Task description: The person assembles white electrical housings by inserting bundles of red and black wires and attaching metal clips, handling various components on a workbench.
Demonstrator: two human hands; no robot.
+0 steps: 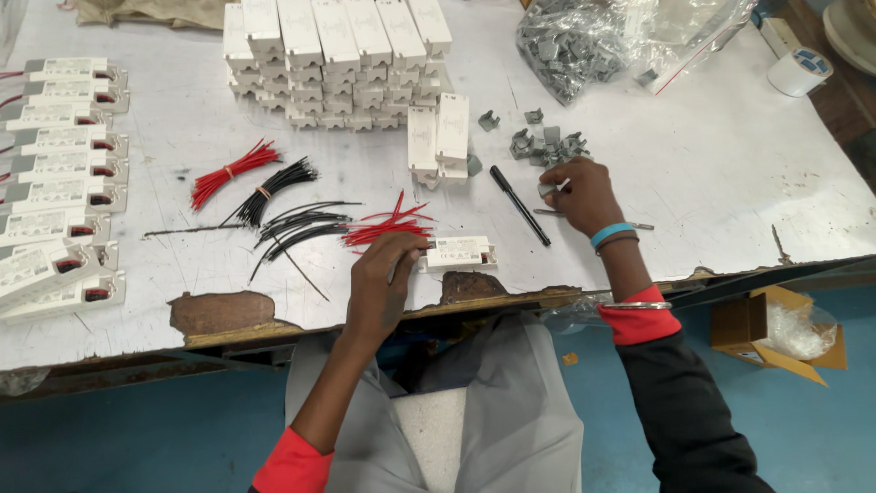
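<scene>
While the left hand [383, 278] pinched loose red wires [388, 226], the right hand [584, 194] gripped a grey clip [547, 190]. Wires lay tangled — extras could drag off the bench [730, 164].

1. You work at a white table [730, 164] whose near edge is chipped to bare brown.
2. On it sit a stack of white rectangular modules [333, 59], wired modules in a row [59, 173] at your left, and one single module [459, 252] near the edge.
3. Bundled red wires [228, 172], black wires [274, 187], loose wires [388, 226], grey clips [547, 144], a black pen [518, 204] and a clip bag [570, 41] lie there too.
</scene>
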